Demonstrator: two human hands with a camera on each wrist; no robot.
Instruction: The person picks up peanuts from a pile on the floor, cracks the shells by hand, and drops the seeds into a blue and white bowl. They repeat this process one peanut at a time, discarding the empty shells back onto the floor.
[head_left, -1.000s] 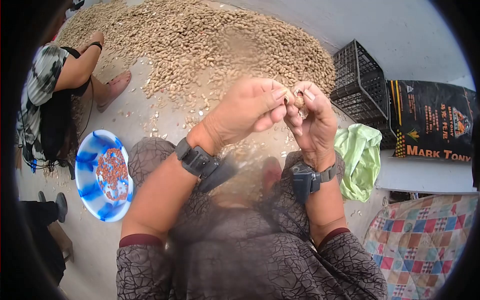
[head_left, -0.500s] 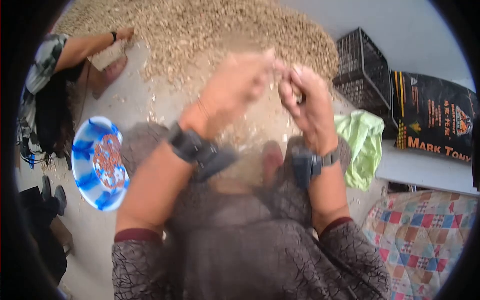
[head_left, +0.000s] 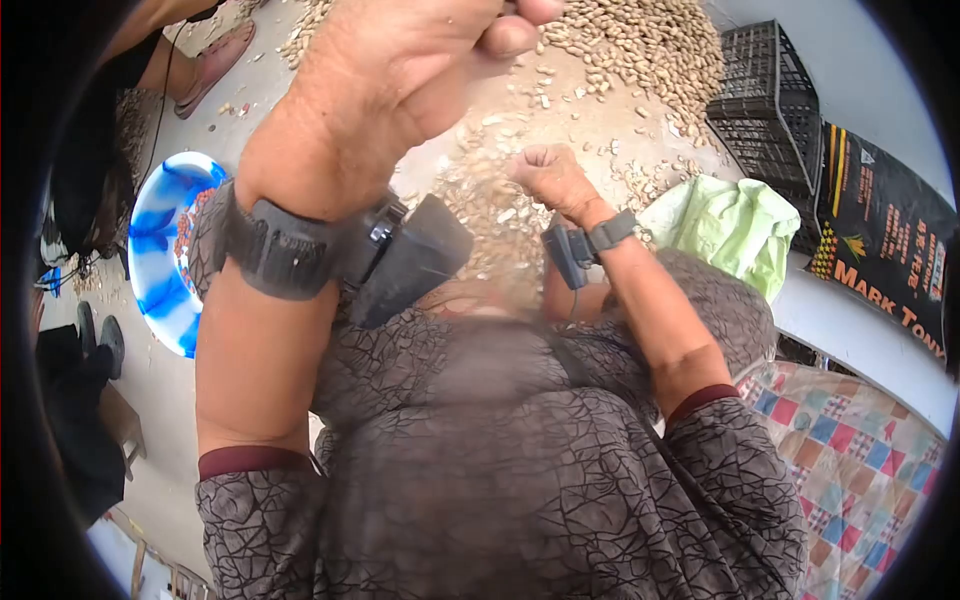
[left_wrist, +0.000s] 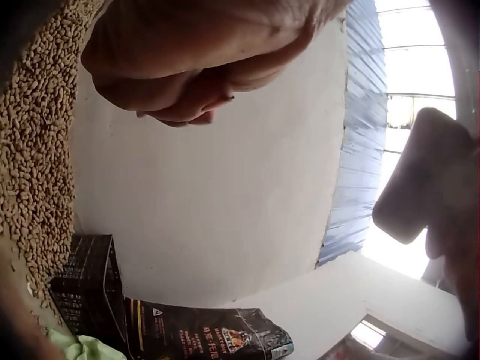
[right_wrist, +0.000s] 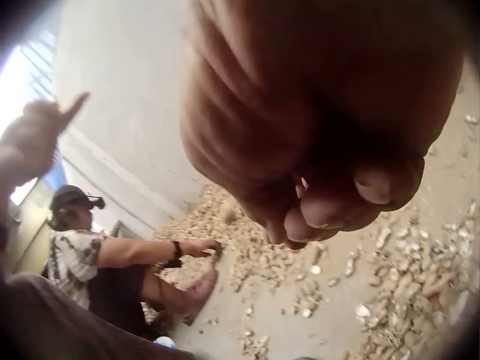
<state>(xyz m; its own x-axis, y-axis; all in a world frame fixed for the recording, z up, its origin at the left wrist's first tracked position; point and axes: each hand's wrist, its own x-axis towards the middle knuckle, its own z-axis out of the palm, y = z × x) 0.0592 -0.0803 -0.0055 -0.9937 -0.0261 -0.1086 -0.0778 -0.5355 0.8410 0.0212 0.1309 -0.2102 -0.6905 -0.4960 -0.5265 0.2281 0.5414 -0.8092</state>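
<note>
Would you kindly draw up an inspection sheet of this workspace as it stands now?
Surface: pale floor, littered with peanut debris.
Job's things: peanut heap beyond the hands; blue-and-white basin with reddish kernels, partly hidden by the left arm and knee.
Clutter: black crate, crumpled green bag and black "Mark Tony" sack on the right.
Grippers: left hand raised, right hand lower, fingers curled; whether either holds anything cannot be told.
Cables: thin dark cord beside the seated person.
Surroundings: pale wall, patchwork cloth at lower right.
</note>
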